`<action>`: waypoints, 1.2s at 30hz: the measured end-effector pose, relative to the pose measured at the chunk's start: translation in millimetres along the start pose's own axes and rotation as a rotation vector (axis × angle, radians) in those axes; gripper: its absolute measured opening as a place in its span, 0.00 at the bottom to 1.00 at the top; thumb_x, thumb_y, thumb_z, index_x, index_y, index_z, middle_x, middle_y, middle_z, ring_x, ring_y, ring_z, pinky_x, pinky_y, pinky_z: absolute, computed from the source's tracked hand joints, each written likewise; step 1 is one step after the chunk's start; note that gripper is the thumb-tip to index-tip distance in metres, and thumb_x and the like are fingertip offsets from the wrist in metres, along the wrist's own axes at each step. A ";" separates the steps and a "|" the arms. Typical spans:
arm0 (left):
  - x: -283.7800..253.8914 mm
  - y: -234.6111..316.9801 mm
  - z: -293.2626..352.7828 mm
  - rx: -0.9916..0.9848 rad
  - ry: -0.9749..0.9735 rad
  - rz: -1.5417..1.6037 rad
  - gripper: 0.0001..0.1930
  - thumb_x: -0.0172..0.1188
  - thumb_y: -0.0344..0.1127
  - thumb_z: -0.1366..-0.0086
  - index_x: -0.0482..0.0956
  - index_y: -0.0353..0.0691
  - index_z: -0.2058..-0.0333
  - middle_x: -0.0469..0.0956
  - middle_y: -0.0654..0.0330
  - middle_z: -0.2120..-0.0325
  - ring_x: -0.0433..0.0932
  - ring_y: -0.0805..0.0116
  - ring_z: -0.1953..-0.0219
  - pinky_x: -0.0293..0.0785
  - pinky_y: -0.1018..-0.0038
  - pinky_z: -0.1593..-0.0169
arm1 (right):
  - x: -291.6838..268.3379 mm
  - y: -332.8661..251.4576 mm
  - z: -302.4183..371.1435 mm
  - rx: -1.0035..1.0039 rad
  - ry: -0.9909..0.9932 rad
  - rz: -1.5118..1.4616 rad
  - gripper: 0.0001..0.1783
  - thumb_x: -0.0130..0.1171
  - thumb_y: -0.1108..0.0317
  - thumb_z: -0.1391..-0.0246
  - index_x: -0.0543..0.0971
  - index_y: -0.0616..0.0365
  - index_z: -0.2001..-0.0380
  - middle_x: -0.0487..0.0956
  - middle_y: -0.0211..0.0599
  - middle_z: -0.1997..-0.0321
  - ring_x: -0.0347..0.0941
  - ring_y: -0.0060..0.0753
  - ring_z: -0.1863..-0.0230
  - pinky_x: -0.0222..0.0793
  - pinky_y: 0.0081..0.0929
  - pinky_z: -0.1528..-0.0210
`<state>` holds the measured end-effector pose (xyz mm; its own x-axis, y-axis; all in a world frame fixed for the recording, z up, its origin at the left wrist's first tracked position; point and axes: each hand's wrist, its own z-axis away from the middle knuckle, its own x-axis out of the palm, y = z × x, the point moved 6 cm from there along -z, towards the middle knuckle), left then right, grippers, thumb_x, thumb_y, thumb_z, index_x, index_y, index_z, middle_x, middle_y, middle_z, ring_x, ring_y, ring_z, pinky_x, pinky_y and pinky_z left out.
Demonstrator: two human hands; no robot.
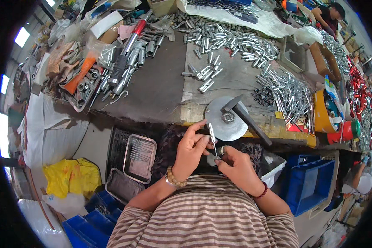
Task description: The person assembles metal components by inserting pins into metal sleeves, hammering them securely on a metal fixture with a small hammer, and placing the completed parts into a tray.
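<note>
My left hand [190, 152] pinches a short, shiny metal cylinder [211, 131] between thumb and fingers, just in front of the bench edge. A thin metal rod [215, 151] runs down from the cylinder's lower end. Closed around the rod's lower part is my right hand [240, 168]; a pale band shows at one finger. Whether rod and cylinder are joined, I cannot tell. Just beyond my hands lies a round grey metal disc [215, 118] with a small nut-like metal piece [228, 118] at its middle. A hammer [250, 120] rests across the disc, its handle reaching toward the bench edge.
Loose metal cylinders [227, 39] cover the back of the bench, with a pile of thin rods [291, 93] at right. Larger tools [126, 58] lie at left. Below stand metal trays [140, 171] and blue bins [312, 182]. Another person [328, 18] is at far right.
</note>
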<state>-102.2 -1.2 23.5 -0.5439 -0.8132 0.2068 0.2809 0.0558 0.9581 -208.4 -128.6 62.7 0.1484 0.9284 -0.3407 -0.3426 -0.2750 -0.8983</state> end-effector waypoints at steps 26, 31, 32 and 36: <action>-418.3 -343.6 183.3 -0.521 1.090 0.212 0.14 0.60 0.25 0.36 0.74 0.36 0.52 0.80 0.52 0.72 0.81 0.60 0.75 0.78 0.65 0.73 | -17.2 10.9 -43.7 -0.027 0.127 -0.318 0.15 0.57 0.72 0.33 0.78 0.66 0.47 0.81 0.37 0.68 0.72 0.20 0.80 0.70 0.18 0.82; -370.8 -288.7 125.6 -0.496 1.155 -0.082 0.12 0.59 0.25 0.35 0.74 0.35 0.53 0.80 0.50 0.72 0.81 0.60 0.77 0.77 0.66 0.74 | -20.1 11.6 -42.5 -0.026 0.167 -0.281 0.14 0.57 0.72 0.33 0.78 0.66 0.47 0.81 0.36 0.69 0.72 0.20 0.82 0.69 0.19 0.82; -366.1 -281.6 118.0 -0.514 1.117 -0.145 0.12 0.60 0.28 0.35 0.74 0.35 0.53 0.80 0.49 0.69 0.82 0.58 0.72 0.79 0.63 0.71 | -21.7 10.8 -41.0 -0.026 0.183 -0.277 0.14 0.57 0.72 0.33 0.78 0.66 0.47 0.81 0.36 0.69 0.72 0.20 0.82 0.69 0.19 0.82; -402.1 -313.1 166.0 0.052 1.277 -1.164 0.14 0.66 0.38 0.38 0.76 0.37 0.58 0.80 0.49 0.61 0.82 0.56 0.57 0.80 0.53 0.58 | -15.3 -0.2 -43.9 0.011 0.141 -0.302 0.11 0.57 0.73 0.34 0.79 0.66 0.51 0.81 0.37 0.70 0.72 0.20 0.83 0.70 0.19 0.82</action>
<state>-102.7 404.5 -326.7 0.5010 -0.3447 -0.7938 0.1894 -0.8513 0.4892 -169.9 -153.7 55.9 0.3717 0.9235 -0.0949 -0.2735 0.0112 -0.9618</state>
